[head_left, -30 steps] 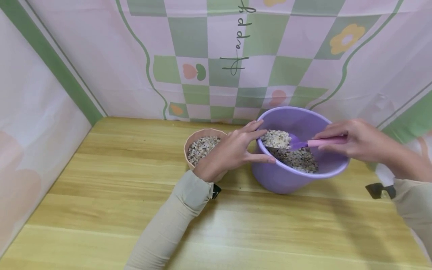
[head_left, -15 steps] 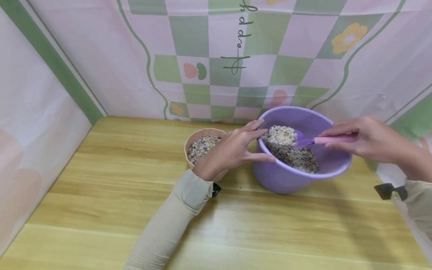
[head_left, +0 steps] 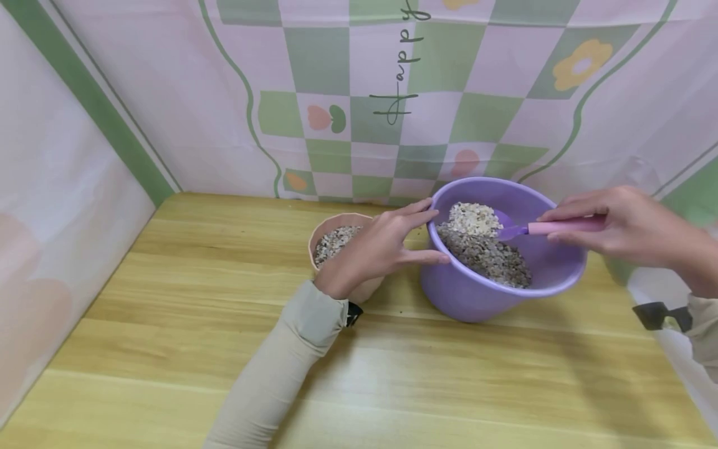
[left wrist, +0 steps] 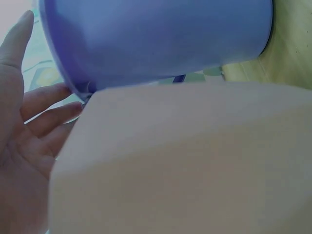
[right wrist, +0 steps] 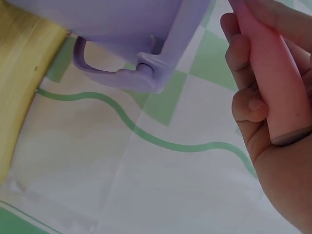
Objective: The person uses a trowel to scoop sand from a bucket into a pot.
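My right hand (head_left: 639,224) grips the pink handle (right wrist: 280,73) of a small purple shovel (head_left: 510,232). Its blade is heaped with pale gravel (head_left: 473,218) and sits inside the purple bucket (head_left: 477,299), over darker gravel (head_left: 496,265) at the bottom. With fingers spread, my left hand (head_left: 378,243) is at the bucket's left rim; in the left wrist view some fingertips touch the rim, while the thumb stands off. Beneath that hand and forearm, a peach pot (head_left: 316,249) full of gravel (head_left: 335,243) is partly hidden; its wall fills much of the left wrist view.
Everything stands on a wooden table (head_left: 185,299). Behind it hangs a green and white checked cloth (head_left: 376,118), close to the bucket. The bucket's handle (right wrist: 107,70) hangs at its side in the right wrist view. A pale cloth wall (head_left: 62,187) borders the left edge.
My right hand has drawn the loaded shovel to the right inside the bucket. The left hand has shifted slightly left. Pot and bucket keep nearly the same places.
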The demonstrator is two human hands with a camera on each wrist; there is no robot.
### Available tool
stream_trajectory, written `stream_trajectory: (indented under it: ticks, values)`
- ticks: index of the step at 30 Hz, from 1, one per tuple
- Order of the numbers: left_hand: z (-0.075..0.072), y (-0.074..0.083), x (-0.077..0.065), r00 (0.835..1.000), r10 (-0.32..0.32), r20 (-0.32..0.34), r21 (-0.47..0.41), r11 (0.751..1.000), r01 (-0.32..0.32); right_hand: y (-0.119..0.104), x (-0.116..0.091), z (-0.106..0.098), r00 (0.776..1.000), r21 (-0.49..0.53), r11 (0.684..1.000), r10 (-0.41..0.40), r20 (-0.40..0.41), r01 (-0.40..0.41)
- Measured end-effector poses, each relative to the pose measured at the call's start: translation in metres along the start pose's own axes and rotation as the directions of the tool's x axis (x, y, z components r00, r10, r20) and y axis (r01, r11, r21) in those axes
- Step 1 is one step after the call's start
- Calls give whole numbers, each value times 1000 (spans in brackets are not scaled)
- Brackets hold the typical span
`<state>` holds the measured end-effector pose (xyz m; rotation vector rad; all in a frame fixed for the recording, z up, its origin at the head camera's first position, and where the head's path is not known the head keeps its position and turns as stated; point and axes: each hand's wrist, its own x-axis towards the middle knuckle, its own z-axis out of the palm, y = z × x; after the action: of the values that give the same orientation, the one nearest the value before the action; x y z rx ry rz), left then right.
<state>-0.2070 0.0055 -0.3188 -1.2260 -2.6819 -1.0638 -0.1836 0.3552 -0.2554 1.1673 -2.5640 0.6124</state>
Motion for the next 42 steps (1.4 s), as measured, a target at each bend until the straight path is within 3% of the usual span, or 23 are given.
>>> stream_trajectory:
  ticks: [8,16,20,23,26,33,42]
  values:
    - [-5,-4,-7,1000,-20,-13,-36,999,19,-7,4,-6,1000,-26,1000,4,13,-3]
    - [-13,-12,-16,1000,-15,-22,4,1000,15,-11,9,-4,1000,-52,999,-9,6,9]
    - [-17,-15,-21,999,-18,-42,86,996,21,-14,12,-3,1000,-47,999,-7,5,7]
    - [-20,-18,-27,997,-50,-59,184,981,60,-16,15,-3,1000,-41,999,-12,4,12]
    - [-23,-22,-32,994,-84,-71,216,971,98,-19,19,-2,1000,-41,999,-28,-4,27]
    - [-28,-34,-39,993,-78,-85,55,995,83,-24,28,2,998,-49,997,-66,-15,65]
    - [-39,-43,-52,987,-142,-79,29,989,145,-35,40,7,993,-11,993,-120,6,120]
